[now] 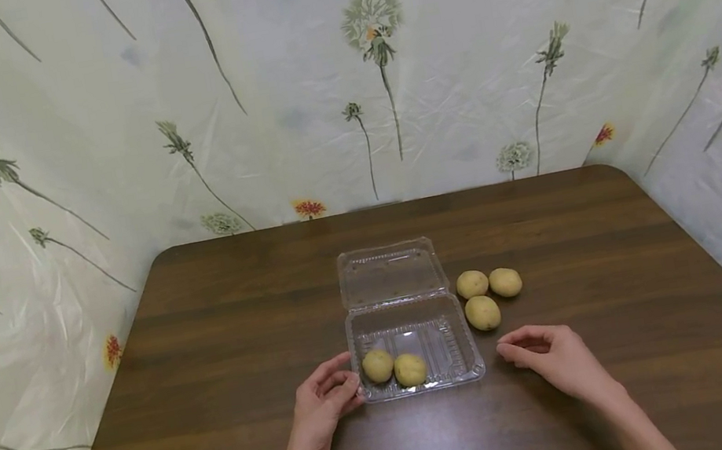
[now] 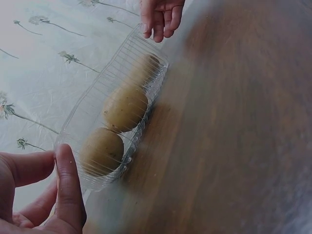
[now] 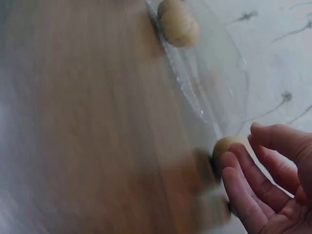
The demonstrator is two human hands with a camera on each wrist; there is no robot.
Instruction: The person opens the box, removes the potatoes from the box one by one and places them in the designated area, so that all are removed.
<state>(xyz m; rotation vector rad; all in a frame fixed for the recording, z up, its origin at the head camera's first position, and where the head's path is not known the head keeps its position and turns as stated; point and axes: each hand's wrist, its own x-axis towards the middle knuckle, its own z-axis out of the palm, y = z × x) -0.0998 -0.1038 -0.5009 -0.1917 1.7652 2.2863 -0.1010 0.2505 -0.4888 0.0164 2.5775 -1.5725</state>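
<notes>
A clear plastic clamshell container [image 1: 447, 384] lies with its lid [image 1: 392, 274] folded back away from me. Inside the base, two potatoes [image 1: 378, 365] [image 1: 411, 369] sit side by side at the near left. My left hand [image 1: 322, 403] pinches the container's left rim between thumb and fingers, which the left wrist view shows close up. To the right of the container my right hand [image 1: 559, 361] hovers, fingers loosely bent and holding nothing. Just beyond it are three loose potatoes [image 1: 483, 313] [image 1: 473, 284] [image 1: 505, 282]; in the right wrist view a potato [image 3: 225, 148] shows partly behind its fingers.
Everything stands on a dark brown wooden table [image 1: 238, 301] with rounded far corners. Behind it and at both sides hangs a pale sheet [image 1: 284, 110] printed with dandelions.
</notes>
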